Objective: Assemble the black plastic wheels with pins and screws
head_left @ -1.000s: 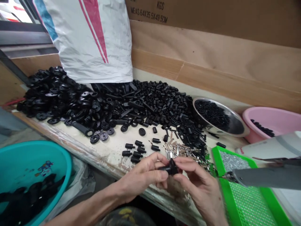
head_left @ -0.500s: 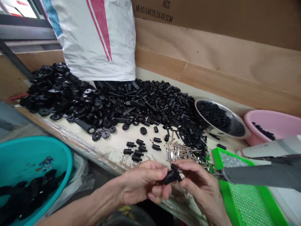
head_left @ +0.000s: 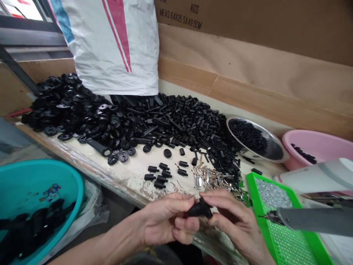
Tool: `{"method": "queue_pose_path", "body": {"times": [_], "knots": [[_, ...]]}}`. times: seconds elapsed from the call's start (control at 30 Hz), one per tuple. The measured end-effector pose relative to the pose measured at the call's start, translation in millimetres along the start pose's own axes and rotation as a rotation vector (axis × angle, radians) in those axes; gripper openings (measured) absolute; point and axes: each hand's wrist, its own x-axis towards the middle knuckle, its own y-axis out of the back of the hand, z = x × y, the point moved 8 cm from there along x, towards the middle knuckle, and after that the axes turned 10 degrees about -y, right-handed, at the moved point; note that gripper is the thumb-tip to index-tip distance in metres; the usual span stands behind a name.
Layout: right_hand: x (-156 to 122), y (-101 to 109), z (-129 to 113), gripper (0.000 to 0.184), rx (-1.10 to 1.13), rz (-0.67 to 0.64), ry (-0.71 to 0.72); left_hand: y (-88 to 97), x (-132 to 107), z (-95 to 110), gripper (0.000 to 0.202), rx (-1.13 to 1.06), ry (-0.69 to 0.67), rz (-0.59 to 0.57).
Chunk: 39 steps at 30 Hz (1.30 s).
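Observation:
Both hands meet at the near edge of the workbench [head_left: 129, 176]. My left hand [head_left: 165, 224] pinches a small black plastic part [head_left: 199, 210] with thumb and fingers. My right hand [head_left: 234, 224] grips the same part from the right, fingers curled round its flared end. Just beyond the hands lie a scatter of small silver metal clips [head_left: 212, 178] and a few short black pegs [head_left: 161, 173].
Heaps of black wheels [head_left: 71, 110] and black sleeves [head_left: 193, 121] cover the bench below a white sack [head_left: 110, 44]. A steel bowl [head_left: 271, 141], a pink basin [head_left: 317, 141], a green tray of screws [head_left: 275, 206] and a grey power screwdriver [head_left: 311, 219] stand right. A teal basin [head_left: 35, 184] sits lower left.
The hands have turned the black part between them and drawn it slightly lower and nearer. The screwdriver tip has shifted a little to the right.

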Motion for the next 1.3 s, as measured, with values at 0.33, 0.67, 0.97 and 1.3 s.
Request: {"method": "queue_pose_path", "body": {"times": [0.33, 0.67, 0.97, 1.3], "knots": [[-3.4, -2.9, 16.8, 0.040, -0.047, 0.139, -0.150, 6.2, -7.6, 31.9, 0.017, 0.551, -0.413, 0.255], [0.2, -7.7, 11.1, 0.028, -0.017, 0.037, -0.130, 17.0, -5.2, 30.7, 0.021, 0.536, -0.350, 0.222], [-2.7, -4.8, 6.4, 0.028, -0.008, 0.012, -0.067, 14.4, -6.6, 21.1, 0.026, 0.435, -0.216, 0.089], [0.2, -5.5, 6.5, 0.030, -0.078, 0.075, -0.111, 9.9, -13.7, 40.1, 0.015, 0.838, -0.397, 0.274]]}}
